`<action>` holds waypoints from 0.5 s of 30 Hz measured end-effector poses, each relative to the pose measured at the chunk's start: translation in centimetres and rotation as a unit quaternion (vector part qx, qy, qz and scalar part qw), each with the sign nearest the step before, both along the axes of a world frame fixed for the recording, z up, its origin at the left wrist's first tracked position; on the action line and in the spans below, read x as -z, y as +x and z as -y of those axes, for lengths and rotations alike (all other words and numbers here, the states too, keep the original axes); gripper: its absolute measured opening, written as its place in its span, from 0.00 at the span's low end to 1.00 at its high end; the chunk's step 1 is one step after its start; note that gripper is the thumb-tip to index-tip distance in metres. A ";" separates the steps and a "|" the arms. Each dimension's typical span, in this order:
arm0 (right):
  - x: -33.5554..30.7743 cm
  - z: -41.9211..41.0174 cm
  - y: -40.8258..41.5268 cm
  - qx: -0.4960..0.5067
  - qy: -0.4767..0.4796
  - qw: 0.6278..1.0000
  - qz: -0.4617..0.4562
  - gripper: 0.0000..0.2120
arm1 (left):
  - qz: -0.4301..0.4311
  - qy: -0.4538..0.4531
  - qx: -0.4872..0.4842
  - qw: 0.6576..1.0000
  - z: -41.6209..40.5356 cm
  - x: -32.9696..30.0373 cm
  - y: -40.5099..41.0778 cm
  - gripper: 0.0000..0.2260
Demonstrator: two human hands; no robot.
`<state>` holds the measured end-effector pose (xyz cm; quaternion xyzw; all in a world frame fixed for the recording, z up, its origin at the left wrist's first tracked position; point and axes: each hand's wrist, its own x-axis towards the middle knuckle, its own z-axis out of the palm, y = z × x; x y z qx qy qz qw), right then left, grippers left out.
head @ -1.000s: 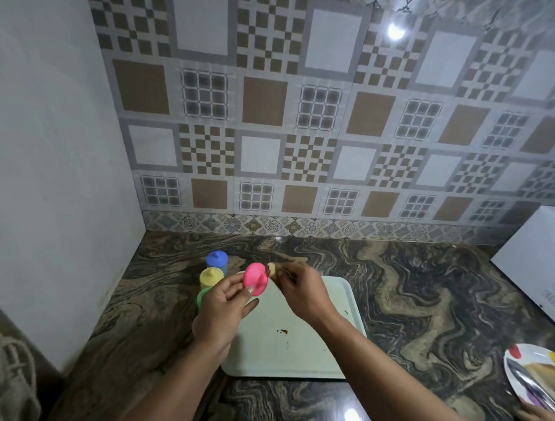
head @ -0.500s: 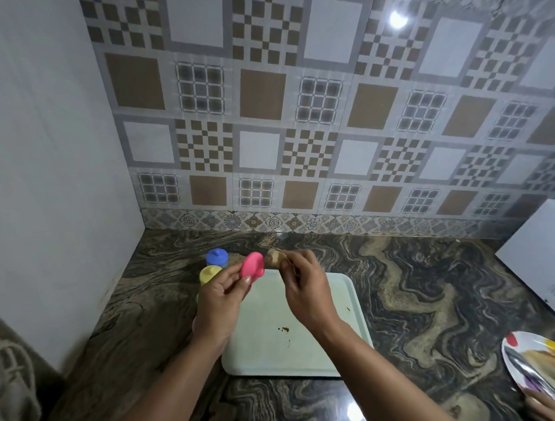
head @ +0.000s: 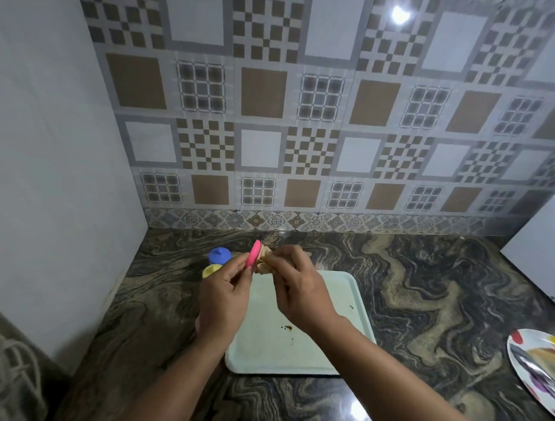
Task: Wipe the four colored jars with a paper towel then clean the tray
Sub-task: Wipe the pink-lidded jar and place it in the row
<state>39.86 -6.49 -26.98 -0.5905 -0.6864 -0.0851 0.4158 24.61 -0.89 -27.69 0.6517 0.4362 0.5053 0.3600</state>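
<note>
The left hand (head: 224,294) grips a pink jar (head: 252,254) tipped on its side above the tray (head: 306,351); only its lid shows. The right hand (head: 296,287) pinches a crumpled paper towel (head: 265,261) against it, mostly hidden by fingers. The blue jar (head: 219,255) and yellow jar (head: 210,271) stand behind the left hand, the yellow one partly covered. Brown smears mark the tray.

Pink lid (head: 253,254) on edge against crumpled paper towel (head: 265,261), above stained pale tray (head: 306,351)
</note>
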 end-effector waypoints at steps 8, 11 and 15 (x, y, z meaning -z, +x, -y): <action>0.5 0.0 0.3 0.032 -0.020 0.996 0.076 0.16 | -0.030 -0.005 0.014 0.999 0.7 0.8 -0.1 0.16; 0.9 -0.2 0.1 0.034 -0.024 0.995 0.093 0.15 | -0.050 0.002 0.025 0.998 0.8 0.2 0.0 0.15; 1.8 -1.3 1.3 0.094 -0.057 0.994 -0.001 0.13 | -0.038 -0.024 0.044 0.998 0.8 0.0 0.4 0.13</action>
